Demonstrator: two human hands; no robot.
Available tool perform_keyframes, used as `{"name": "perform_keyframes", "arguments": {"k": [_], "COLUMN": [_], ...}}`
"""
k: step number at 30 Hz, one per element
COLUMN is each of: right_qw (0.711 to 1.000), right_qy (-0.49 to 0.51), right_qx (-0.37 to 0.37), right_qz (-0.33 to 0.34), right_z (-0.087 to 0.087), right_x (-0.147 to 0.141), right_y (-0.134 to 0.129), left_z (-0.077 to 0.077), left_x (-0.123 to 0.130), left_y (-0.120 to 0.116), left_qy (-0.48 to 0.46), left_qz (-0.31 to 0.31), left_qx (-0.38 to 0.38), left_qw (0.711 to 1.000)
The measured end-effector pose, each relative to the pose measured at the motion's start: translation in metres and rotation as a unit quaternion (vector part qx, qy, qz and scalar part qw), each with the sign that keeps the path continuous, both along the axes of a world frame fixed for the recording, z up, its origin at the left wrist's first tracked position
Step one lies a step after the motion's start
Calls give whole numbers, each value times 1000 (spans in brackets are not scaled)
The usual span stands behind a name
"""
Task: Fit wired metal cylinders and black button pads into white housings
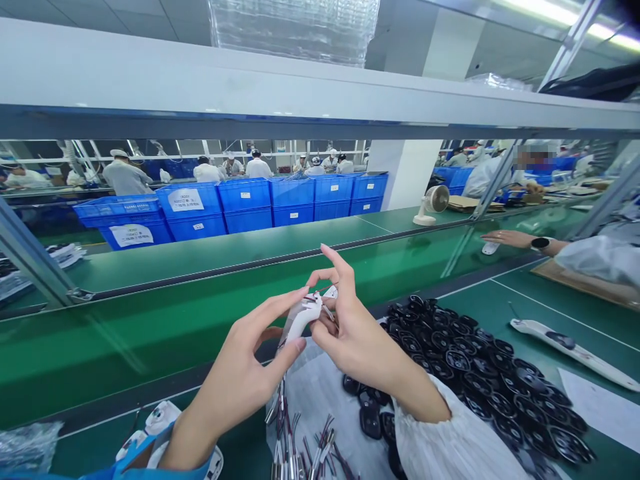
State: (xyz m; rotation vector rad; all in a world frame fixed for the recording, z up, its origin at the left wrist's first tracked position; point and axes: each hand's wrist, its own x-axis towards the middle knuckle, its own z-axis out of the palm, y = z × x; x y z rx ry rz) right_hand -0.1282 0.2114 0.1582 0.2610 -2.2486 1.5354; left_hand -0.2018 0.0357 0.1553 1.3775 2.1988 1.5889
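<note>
My left hand (235,373) and my right hand (350,327) both grip a white plastic device housing (300,318) in front of me. Thin wires stick out of its upper end, and my right fingers pinch around them. Below my hands, a bundle of loose coloured wires with metal ends (315,440) lies on a clear plastic sheet (325,393). A heap of black oval parts (465,360) sits right of my right forearm. Farther right, a similar long white device (570,350) lies on the green bench (565,293).
A green conveyor belt (200,340) runs behind my hands, under a metal shelf (300,100). A co-worker's hand (515,239) reaches in at right. Blue crates (230,207) are stacked beyond the belt. White parts (160,420) lie at lower left; a paper sheet (600,407) lies at right.
</note>
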Motion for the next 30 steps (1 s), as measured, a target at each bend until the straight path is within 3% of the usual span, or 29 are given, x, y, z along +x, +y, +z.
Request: {"name": "perform_keyframes", "arguments": {"k": [5, 11, 17, 23, 27, 30], "right_qw": [1000, 993, 996, 988, 989, 992], "right_qy": [4, -77, -18, 7, 14, 51], "right_qx": [4, -91, -81, -152, -137, -85], "right_qz": [3, 1, -17, -34, -55, -83], "right_z": [0, 6, 14, 14, 13, 12], "right_x": [0, -1, 3, 1, 1, 2], "right_y": [3, 21, 22, 15, 13, 10], "left_z": [-1, 5, 8, 5, 5, 7], "left_x": [1, -2, -5, -4, -4, -4], "left_y": [0, -6, -10, -3, -2, 0], "left_qy": [61, -13, -43, -56, -48, -77], "left_qz": [11, 36, 15, 38, 52, 54], "left_qx": [20, 87, 77, 71, 68, 57], "left_qw": [998, 995, 996, 995, 995, 994]}}
